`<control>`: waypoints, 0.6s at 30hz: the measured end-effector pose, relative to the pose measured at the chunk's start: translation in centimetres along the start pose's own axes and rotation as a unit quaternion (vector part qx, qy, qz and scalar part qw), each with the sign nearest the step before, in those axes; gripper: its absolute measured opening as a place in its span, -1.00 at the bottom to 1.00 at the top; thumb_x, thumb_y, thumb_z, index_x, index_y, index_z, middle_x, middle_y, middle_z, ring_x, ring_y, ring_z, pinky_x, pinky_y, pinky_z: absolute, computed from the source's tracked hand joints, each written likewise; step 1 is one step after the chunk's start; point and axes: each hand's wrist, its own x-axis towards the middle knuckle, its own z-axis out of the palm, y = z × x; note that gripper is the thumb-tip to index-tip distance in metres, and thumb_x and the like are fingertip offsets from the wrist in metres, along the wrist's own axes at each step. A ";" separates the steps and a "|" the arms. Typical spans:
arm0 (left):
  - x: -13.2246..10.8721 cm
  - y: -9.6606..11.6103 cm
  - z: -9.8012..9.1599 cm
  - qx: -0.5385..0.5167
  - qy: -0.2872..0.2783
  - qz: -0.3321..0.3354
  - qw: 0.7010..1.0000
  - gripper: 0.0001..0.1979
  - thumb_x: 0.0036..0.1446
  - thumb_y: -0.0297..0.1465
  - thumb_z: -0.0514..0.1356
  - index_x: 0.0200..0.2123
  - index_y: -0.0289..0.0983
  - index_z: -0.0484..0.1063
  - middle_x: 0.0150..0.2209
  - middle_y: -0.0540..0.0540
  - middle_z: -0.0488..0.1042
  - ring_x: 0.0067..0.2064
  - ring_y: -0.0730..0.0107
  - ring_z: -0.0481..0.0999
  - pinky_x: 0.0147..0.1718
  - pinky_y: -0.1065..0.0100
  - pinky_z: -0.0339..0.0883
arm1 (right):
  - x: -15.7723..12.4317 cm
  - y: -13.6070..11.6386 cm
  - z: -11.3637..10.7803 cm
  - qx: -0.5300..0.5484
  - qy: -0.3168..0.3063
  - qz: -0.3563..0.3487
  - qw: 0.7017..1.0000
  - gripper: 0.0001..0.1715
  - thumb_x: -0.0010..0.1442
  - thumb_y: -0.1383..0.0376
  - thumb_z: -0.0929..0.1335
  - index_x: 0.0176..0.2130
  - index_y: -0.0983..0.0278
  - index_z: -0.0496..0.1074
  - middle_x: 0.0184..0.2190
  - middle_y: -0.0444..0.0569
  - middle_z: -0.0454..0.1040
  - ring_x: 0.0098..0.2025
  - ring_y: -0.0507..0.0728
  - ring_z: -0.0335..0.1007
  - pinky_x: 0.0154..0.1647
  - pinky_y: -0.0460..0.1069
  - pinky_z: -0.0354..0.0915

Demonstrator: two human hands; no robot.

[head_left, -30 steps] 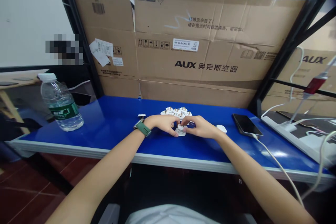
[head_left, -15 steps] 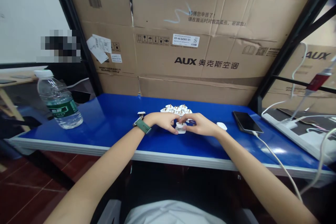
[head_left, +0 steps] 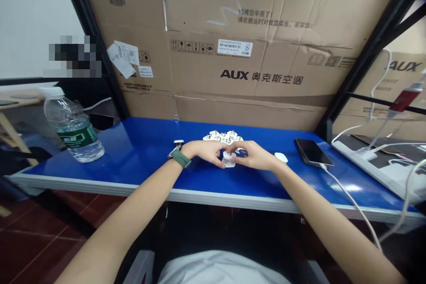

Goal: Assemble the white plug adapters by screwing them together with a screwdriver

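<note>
White plug [head_left: 228,160] sits between the person's two hands near the middle of the blue desk [head_left: 133,155], just in front of a cluster of plugs [head_left: 232,135] with brass-coloured prongs. Left hand [head_left: 209,151] grasps it from its side, thumb low against it; right hand [head_left: 253,155] grasps it opposite, a forefinger bent over the top. Very little has changed over the last second: the view has dipped slightly, both hands have kept their places, and the plug, which looked flatter and glassier, now looks more upright, with a whiter top. My reading is that it has been tilted or pressed in the fingers, and the work remains on this one piece. The cluster and the white cap [head_left: 281,158] to the right lie as they did. Fingers cover much of the plug, so I can't tell whether its base touches the desk or whether it's one part or two. The hands hide the cluster's near side, and the watch [head_left: 179,156] overlaps another pronged piece [head_left: 179,142] just beyond the left wrist.
</note>
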 end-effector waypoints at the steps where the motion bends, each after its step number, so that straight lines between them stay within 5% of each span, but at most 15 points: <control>1: 0.0 0.1 0.0 0.001 -0.001 0.000 1.000 -0.33 0.02 -0.11 0.36 0.16 -0.28 0.37 -0.28 -0.02 0.46 -0.26 0.28 0.44 -0.26 0.36 0.26 | 0.0 0.0 0.0 -0.001 -0.001 0.000 1.000 -0.75 0.22 0.30 0.44 -0.06 0.20 0.56 -0.10 -0.06 0.63 -0.05 0.18 0.56 0.05 0.04 0.39; 18: 0.2 -0.4 0.1 -0.022 0.007 0.023 0.999 -0.43 0.02 -0.12 0.38 0.04 -0.27 0.41 -0.22 -0.05 0.46 -0.24 0.29 0.43 -0.30 0.37 0.23 | -0.1 0.2 0.1 0.006 -0.017 -0.003 1.000 -0.62 0.16 0.24 0.51 0.00 0.18 0.57 -0.01 -0.04 0.62 0.05 0.21 0.54 0.10 0.04 0.38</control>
